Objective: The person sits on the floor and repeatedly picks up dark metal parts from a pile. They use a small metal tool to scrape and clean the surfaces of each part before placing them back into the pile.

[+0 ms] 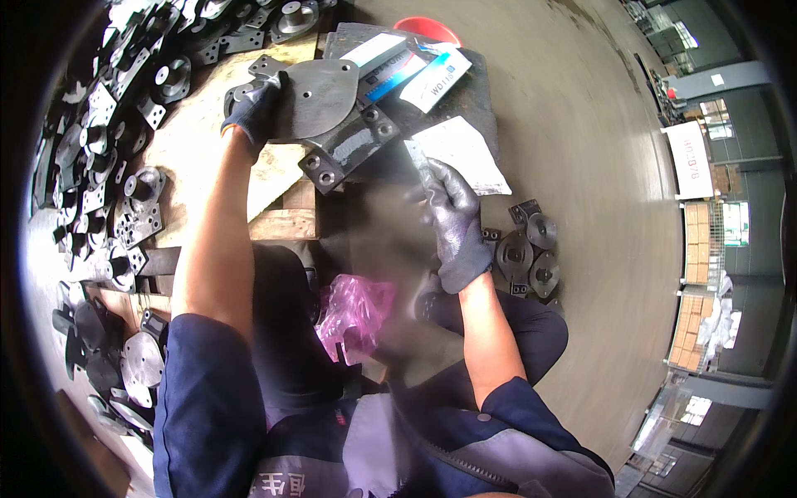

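Observation:
My left hand (259, 109), in a dark work glove, grips the left edge of a dark metal bracket (320, 95). The bracket has a rounded flat plate with small holes and, at its lower right, a block with bolt holes. My right hand (455, 217), in a grey coated glove, is closed around a thin, flat grey strip (417, 159) that points up toward the bracket. Whether the strip is a file or a scraper cannot be made out. It looks slightly apart from the bracket's block.
Behind the bracket, a dark slab (486, 108) bears blue-and-white boxes (436, 80), a white sheet (473, 158) and a red bowl (427, 31). Similar metal parts (91, 141) crowd the left; several more (531, 249) lie right of my knee. Pink plastic (359, 311) lies between my legs, near a wooden pallet (284, 222).

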`<state>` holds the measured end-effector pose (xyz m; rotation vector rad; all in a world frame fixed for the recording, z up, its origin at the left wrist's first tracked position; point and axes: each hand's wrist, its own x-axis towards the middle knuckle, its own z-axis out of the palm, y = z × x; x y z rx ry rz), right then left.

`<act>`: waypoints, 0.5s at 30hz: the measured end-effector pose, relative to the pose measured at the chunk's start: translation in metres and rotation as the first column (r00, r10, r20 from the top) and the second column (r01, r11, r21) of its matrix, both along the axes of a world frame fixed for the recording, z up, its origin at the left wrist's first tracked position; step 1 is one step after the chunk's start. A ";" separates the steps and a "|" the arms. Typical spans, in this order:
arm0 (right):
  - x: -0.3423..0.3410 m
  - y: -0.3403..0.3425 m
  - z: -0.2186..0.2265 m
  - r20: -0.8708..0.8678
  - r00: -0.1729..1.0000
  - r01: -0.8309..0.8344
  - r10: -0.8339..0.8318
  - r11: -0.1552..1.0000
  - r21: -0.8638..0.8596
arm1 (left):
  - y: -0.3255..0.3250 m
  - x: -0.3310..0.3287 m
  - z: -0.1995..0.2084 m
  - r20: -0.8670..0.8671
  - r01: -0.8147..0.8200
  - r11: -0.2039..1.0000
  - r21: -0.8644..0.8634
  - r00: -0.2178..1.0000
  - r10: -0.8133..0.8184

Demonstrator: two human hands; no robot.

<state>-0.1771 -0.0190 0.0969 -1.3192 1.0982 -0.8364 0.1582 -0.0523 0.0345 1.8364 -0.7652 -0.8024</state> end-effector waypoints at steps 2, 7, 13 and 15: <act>0.003 -0.003 -0.011 0.031 0.999 -0.022 0.022 0.999 -0.028 | -0.002 -0.005 0.005 0.121 0.019 1.000 0.020 0.992 -0.021; 0.017 -0.002 -0.017 0.211 0.978 -0.024 -0.006 0.990 0.142 | 0.006 -0.009 0.014 0.213 0.054 0.998 0.031 0.975 -0.059; 0.025 -0.001 -0.029 0.301 0.953 -0.034 -0.040 0.971 0.236 | 0.013 -0.011 0.023 0.099 0.008 1.000 0.017 0.995 -0.009; 0.024 -0.001 -0.029 0.324 0.944 -0.024 -0.065 0.964 0.264 | 0.011 -0.012 0.014 -0.038 -0.038 0.997 -0.063 0.999 0.036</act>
